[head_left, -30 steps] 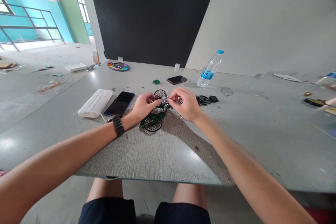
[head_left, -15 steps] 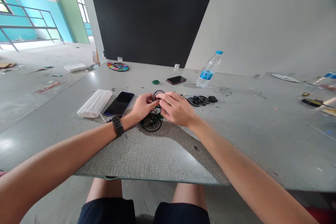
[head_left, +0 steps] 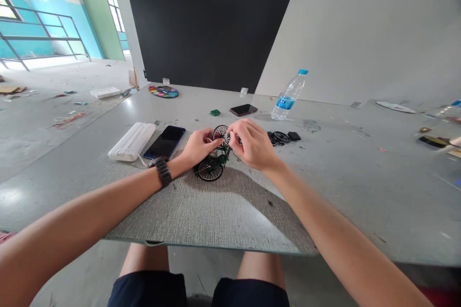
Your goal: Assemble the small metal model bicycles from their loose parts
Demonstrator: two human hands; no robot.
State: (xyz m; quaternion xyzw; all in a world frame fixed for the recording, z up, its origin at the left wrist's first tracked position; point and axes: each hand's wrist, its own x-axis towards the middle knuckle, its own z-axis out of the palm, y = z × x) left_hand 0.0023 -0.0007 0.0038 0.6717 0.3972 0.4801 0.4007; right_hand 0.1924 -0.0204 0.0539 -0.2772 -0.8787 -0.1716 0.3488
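A miniature dark green bicycle (head_left: 210, 170) is on the table in front of me, one spoked wheel near me and the other farther away. My left hand (head_left: 199, 147) pinches the far wheel (head_left: 220, 133) between thumb and fingers. At that wheel's right side is my right hand (head_left: 253, 146), its fingers curled and closed; whatever lies between the fingertips is hidden. Just beyond the right hand, more small black wheels (head_left: 281, 137) and a dark square piece (head_left: 294, 136) lie on the table.
To the left are a white power bank (head_left: 132, 141) and a dark phone (head_left: 165, 142). Farther back stand or lie a paint palette (head_left: 163, 91), a green block (head_left: 215, 112), another phone (head_left: 244, 110) and a water bottle (head_left: 288, 97). The table's front edge (head_left: 216, 249) runs above my knees.
My right hand has drawn slightly right and up from the far wheel, uncovering more of it and the frame. The left hand keeps its hold on the bicycle.
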